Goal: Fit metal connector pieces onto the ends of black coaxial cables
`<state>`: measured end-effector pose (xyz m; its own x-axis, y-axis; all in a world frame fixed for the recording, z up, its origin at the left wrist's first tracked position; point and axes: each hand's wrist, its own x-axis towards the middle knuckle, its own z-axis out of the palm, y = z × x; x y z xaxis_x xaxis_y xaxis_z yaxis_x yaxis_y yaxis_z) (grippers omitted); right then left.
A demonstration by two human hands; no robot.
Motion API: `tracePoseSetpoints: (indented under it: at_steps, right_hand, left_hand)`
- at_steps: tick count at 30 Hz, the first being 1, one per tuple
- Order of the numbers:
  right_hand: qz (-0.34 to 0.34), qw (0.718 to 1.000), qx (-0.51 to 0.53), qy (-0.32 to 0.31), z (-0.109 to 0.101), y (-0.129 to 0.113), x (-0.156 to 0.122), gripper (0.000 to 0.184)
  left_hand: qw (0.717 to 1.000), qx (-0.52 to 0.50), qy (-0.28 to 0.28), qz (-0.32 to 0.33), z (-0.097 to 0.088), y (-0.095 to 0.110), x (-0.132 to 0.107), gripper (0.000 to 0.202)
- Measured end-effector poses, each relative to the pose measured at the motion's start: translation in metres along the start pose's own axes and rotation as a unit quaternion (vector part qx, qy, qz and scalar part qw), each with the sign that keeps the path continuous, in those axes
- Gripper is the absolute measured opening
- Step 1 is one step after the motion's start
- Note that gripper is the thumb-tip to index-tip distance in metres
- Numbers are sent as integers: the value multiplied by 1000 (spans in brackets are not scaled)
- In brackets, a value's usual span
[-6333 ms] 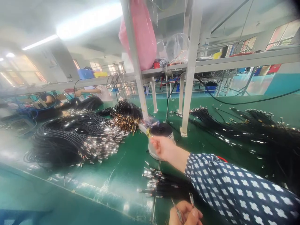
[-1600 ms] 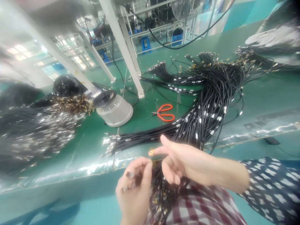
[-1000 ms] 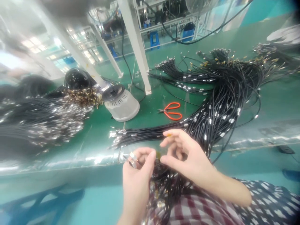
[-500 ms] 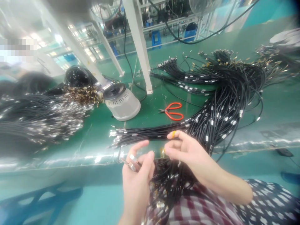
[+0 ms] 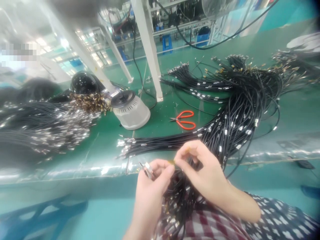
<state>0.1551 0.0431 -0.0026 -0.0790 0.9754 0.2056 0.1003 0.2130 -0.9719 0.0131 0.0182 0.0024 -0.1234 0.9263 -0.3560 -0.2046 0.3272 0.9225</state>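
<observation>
My left hand (image 5: 152,186) is closed round black cable ends with silver connectors (image 5: 147,167) that stick out above its fingers. My right hand (image 5: 200,166) pinches a small gold-coloured piece (image 5: 172,162) between thumb and forefinger, right against the left thumb. Both hands hover just in front of the bench edge, over a bunch of black cables (image 5: 180,200) that hangs down into my lap. A flat row of black cables with silver tips (image 5: 160,144) lies on the green bench (image 5: 105,140) just beyond my hands.
Orange-handled scissors (image 5: 183,119) lie behind the cable row. A white round device with a black top (image 5: 130,108) stands to the left of them. Big heaps of black cables (image 5: 245,96) fill the right, another heap (image 5: 42,128) the left. White frame posts (image 5: 150,50) rise from the bench.
My view swung down from the white device to my lap. Over the last second my right hand has brought the gold piece down to the left hand's fingertips, and the left forefinger has curled in.
</observation>
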Motion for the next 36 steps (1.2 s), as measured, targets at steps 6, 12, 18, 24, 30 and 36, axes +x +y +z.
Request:
tracePoseSetpoints:
  at_steps: [6, 12, 18, 24, 30, 36]
  right_hand:
    - [-92, 995, -31, -34, -4, 10, 6, 15]
    - [-76, 996, -47, -3, -18, 13, 15, 17]
    - [37, 996, 62, -57, -15, -4, 11, 26]
    - [151, 973, 155, -81, -3, -12, 9, 30]
    - [-51, 997, 4, -50, -7, -2, 7, 27]
    - [-278, 940, -197, -10, -6, 7, 7, 20]
  left_hand:
    - [993, -75, -67, -62, -6, 5, 5, 29]
    - [984, -123, -106, -70, -10, 4, 8, 26]
    - [992, -90, -71, -52, -7, 5, 6, 28]
    - [995, -72, -46, -48, -4, 9, 2, 30]
    - [996, -59, -36, -52, -3, 7, 2, 28]
    - [994, -64, -54, -64, -4, 5, 3, 30]
